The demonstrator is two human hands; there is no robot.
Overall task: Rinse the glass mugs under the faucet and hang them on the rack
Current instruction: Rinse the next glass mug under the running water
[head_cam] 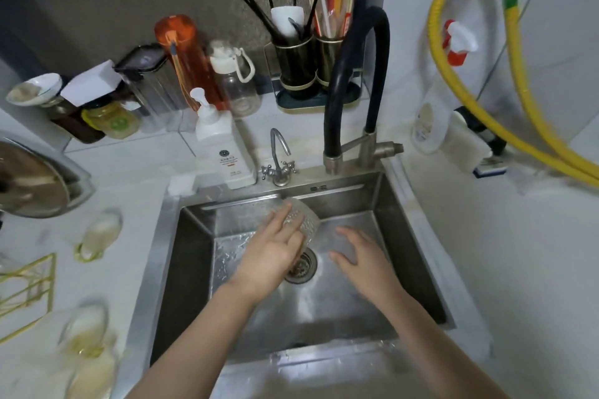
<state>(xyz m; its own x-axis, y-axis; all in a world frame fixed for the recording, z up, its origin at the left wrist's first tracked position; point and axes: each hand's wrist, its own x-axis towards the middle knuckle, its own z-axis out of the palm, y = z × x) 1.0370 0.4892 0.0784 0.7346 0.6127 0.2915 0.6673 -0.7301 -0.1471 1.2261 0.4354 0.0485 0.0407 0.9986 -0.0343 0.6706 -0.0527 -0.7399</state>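
Observation:
My left hand [270, 251] holds a textured clear glass mug [304, 220] over the steel sink [405, 223], its fingers lying along the mug's side and its palm covering the lower part. The mug tilts toward the back wall of the basin. My right hand [359, 256] hovers just right of the mug with relaxed fingers, holding nothing. The black hose faucet [334, 152] ends at the sink's back rim, right of the mug. Two more glass mugs [100, 235] [86, 330] lie on the left counter beside a gold wire rack [27, 288]. Whether water runs is unclear.
A small chrome tap [278, 159] and a white pump bottle [223, 152] stand behind the sink. Bottles and jars [191, 65] and a utensil holder [304, 71] line the back wall. A pot lid [29, 181] sits far left. Yellow hoses [518, 100] hang at right. The drain strainer [303, 266] lies below the mug.

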